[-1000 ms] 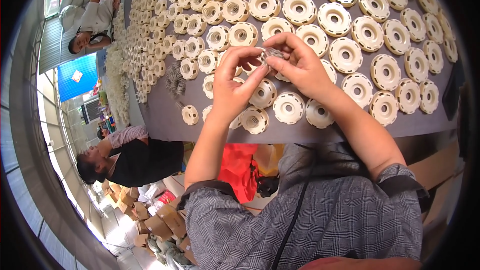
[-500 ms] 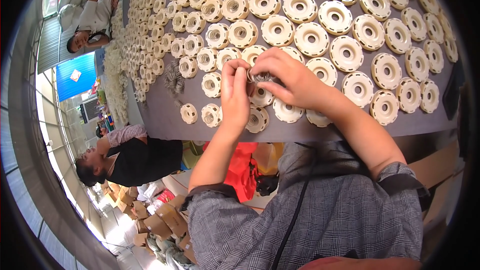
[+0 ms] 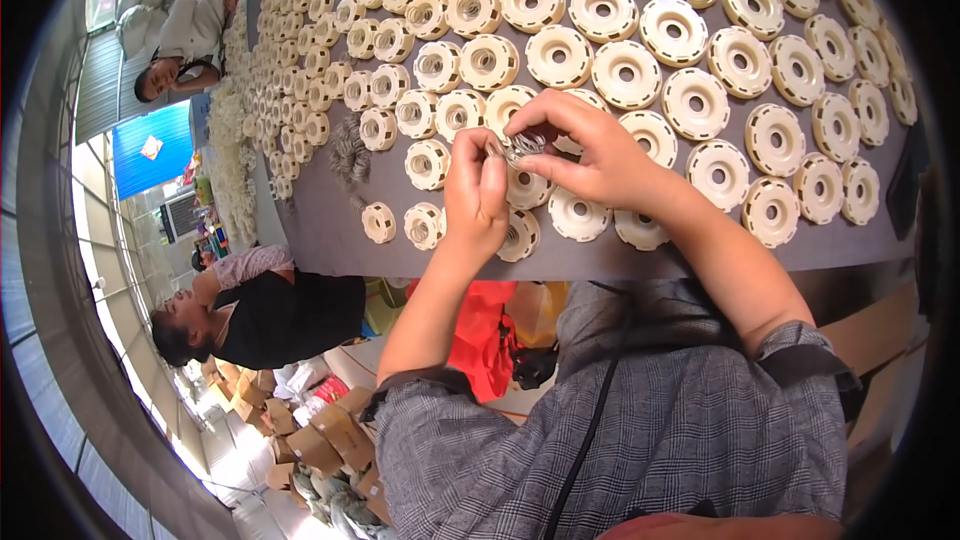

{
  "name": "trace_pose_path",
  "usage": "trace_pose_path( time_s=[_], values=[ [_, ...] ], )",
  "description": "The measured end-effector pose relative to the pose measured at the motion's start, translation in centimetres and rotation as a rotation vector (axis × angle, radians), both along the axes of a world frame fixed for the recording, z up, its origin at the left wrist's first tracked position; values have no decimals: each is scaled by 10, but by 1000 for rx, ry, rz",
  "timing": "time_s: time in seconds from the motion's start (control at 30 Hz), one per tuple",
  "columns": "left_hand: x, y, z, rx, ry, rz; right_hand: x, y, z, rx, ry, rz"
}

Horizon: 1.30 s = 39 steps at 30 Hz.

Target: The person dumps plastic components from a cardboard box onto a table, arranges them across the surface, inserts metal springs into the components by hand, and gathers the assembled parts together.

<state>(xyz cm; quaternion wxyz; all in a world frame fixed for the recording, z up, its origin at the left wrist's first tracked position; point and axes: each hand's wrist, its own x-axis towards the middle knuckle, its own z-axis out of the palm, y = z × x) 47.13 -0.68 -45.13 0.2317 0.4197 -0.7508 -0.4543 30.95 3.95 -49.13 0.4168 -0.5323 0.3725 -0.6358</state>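
Note:
A small bunch of tangled metal springs is held between my two hands, just over the table. My right hand has its thumb and fingers closed round the bunch. At the bunch's left end, my left hand pinches a spring with thumb and forefinger. Below and around both hands lie round cream plastic parts with notched rims; one such part sits by my right wrist. To the left, several parts have a coil spring set in their middle, such as this part with a spring.
Left of my hands, a heap of loose springs lies on the dark grey tabletop. Rows of cream parts cover the far and right side. One person is at the left, another farther off. Cardboard boxes are piled on the floor.
My fingers have shifted on the springs, and more of the bunch shows between my hands now. My right fingertips have lifted and spread a little. The parts on the table keep their arrangement.

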Motion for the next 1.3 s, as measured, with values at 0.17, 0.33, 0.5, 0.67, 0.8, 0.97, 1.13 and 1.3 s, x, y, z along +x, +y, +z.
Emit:
trace_pose_path(
  time_s=[0.17, 0.33, 0.5, 0.67, 0.8, 0.97, 1.13, 1.3],
  values=[
    [18, -24, 6, 1158, 647, -112, -18, -7, 2, -306, 311, -357],
    [10, -9, 6, 866, 494, 238, -16, -4, 1, -170, 186, -383],
    [12, -21, -6, 343, 269, 246, -12, -4, 1, -136, 155, -381],
    [2, -28, -7, -273, -262, 25, -15, -6, -2, -96, 168, -420],
    [0, -32, -14, -275, -343, -3, -14, -4, -1, -59, 152, -409],
    [-4, -31, -17, -301, -350, -12, -12, -4, -1, -29, 109, -384],
    [-10, -19, -3, -333, -127, -65, -5, -6, -6, 213, -450, -77],
    [-19, -9, 10, -452, -66, -154, -5, -6, -4, 333, -467, 79]
  ],
)
